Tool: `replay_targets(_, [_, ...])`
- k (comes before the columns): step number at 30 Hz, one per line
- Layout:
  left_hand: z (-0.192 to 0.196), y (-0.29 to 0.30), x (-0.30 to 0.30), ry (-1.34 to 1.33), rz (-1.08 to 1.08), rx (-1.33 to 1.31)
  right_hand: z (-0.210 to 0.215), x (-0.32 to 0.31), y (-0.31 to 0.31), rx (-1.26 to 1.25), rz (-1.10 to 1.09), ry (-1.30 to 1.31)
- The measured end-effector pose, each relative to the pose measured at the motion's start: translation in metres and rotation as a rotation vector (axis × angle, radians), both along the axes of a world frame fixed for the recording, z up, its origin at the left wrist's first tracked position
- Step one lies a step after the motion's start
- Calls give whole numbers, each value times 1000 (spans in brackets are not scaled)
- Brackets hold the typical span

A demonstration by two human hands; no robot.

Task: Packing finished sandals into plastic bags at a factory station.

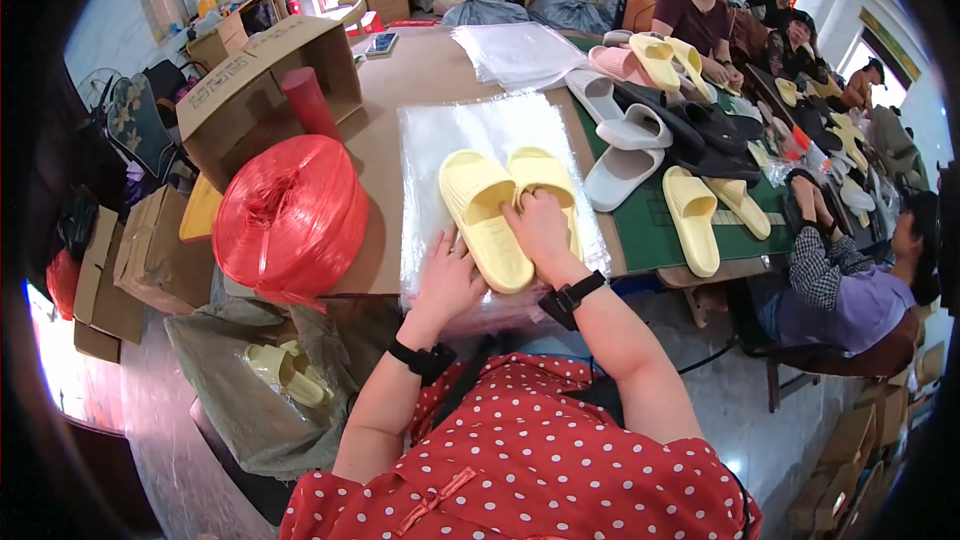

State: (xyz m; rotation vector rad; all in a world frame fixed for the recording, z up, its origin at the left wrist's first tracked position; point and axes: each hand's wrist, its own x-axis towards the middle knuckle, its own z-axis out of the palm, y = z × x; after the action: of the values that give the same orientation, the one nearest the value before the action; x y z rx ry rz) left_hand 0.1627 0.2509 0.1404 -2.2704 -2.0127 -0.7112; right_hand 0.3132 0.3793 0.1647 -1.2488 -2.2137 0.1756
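Note:
Two pale yellow slide slippers lie side by side on a stack of clear plastic bags [425,155], toes pointing away from me. My right hand [546,232] is over the heel part of the right slipper [545,172]. Its fingers are bent around the inner edge near the strap, and the fingertips are partly hidden. Beside the heel of the left slipper [472,185], my left hand [449,274] lies on the bags with its fingers stretched out. It holds nothing, and its fingertips are close to the slipper's outer side.
A big roll of red plastic twine [290,215] and an open cardboard box [270,90] stand at left. More slippers [690,215] cover the green mat [640,240] at right. Below left, a sack [225,380] holds bagged yellow slippers. Several people sit along the right.

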Motion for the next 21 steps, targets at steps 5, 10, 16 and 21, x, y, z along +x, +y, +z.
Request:
replay_targets(5, [0, -1, 3, -5, 0, -39, -6, 13, 12, -22, 37, 179])
replay_targets(10, [13, -7, 1, -88, -30, -83, 9, 51, 15, 63, -58, 414])
replay_targets(16, [45, -7, -12, -147, -112, -205, 26, 133, -16, 17, -189, 736])
replay_targets(21, [46, -1, -11, -115, -77, -145, 35, 177, -53, -146, -46, 1054])
